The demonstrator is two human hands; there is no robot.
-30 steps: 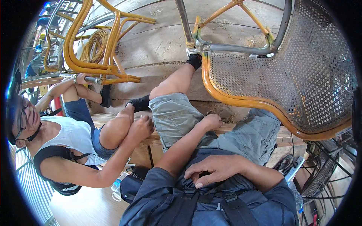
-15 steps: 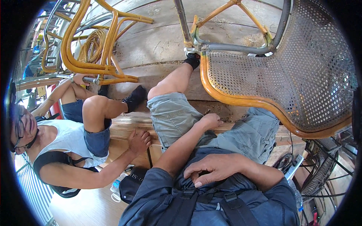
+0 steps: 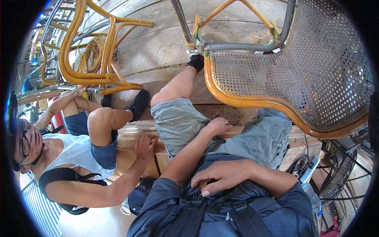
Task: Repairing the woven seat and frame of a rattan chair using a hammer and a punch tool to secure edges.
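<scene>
My hands: two — my left hand (image 3: 218, 125) curled shut by my shorts, my right hand (image 3: 221, 177) lying flat on my shirt front
Other people: one, seated at the bench's left end
That person's hands in view: two — one hand (image 3: 145, 146) flat on the bench (image 3: 130, 136), one raised hand (image 3: 80, 91) at the bare cane frame
Chairs: two — one woven-seat chair (image 3: 300, 75), one bare cane frame (image 3: 85, 59)
Cane coils: one coil (image 3: 91, 55)
Black shoes: two — mine (image 3: 196, 63), the other person's (image 3: 139, 104)

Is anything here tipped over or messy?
Yes. The cane chair lies tilted on its side, its woven seat facing up. Loose straw bits are scattered on the wooden floor near the left hand.
</scene>
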